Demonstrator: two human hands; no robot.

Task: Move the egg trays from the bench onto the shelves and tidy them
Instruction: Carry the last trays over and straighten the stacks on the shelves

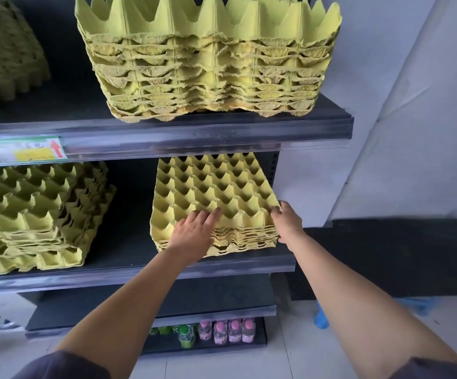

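On the middle shelf [112, 274], right end: a short stack [211, 192] of yellow egg trays is set near the front edge, cells upward.
Left hand [194, 231]: laid flat on the short stack's front cells, fingers extended, nothing grasped.
Right hand [286, 222]: closed round the front right corner, thumb on top.
Same shelf, left: an uneven stack [30, 214] is seen, well apart.
Upper shelf [194, 132]: a tall stack [208, 64] is carried.
Bottom shelf [208, 348]: capped bottles [227, 330] are ranged.
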